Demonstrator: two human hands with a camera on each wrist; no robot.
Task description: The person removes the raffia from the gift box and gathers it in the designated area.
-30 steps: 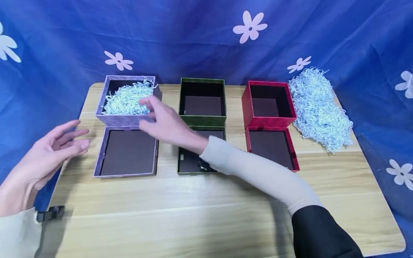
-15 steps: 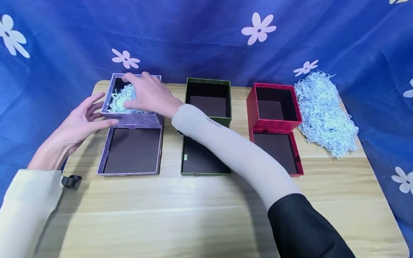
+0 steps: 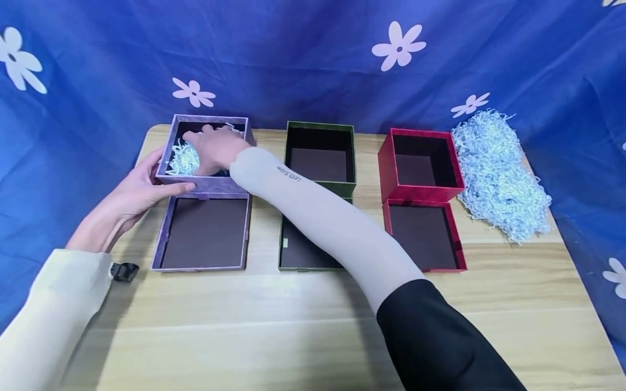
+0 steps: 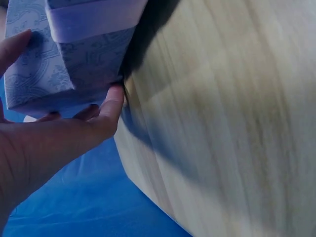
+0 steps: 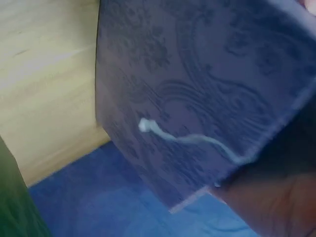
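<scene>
A purple patterned box [image 3: 220, 185] stands at the back left of the table with pale blue shredded paper [image 3: 185, 159] inside. My left hand [image 3: 129, 198] holds its front left corner, thumb along the front face and fingers against the left side; the left wrist view shows this hand [image 4: 64, 140] at the box's corner. Inside the box, my right hand [image 3: 215, 149] rests on the shredded paper with fingers spread, the tips partly hidden. A loose paper strand [image 5: 190, 139] hangs over the box's outer wall in the right wrist view.
A purple lid [image 3: 205, 233] lies inside-up before its box. Mid-table are a green box [image 3: 320, 163] and green lid [image 3: 305, 247], partly under the right arm. A red box [image 3: 420, 193], red lid [image 3: 423, 231] and a shredded paper heap [image 3: 501, 176] are at right.
My right hand has moved over and down into the purple box, and the paper there sits lower. My left hand has moved right and up to the box's corner.
</scene>
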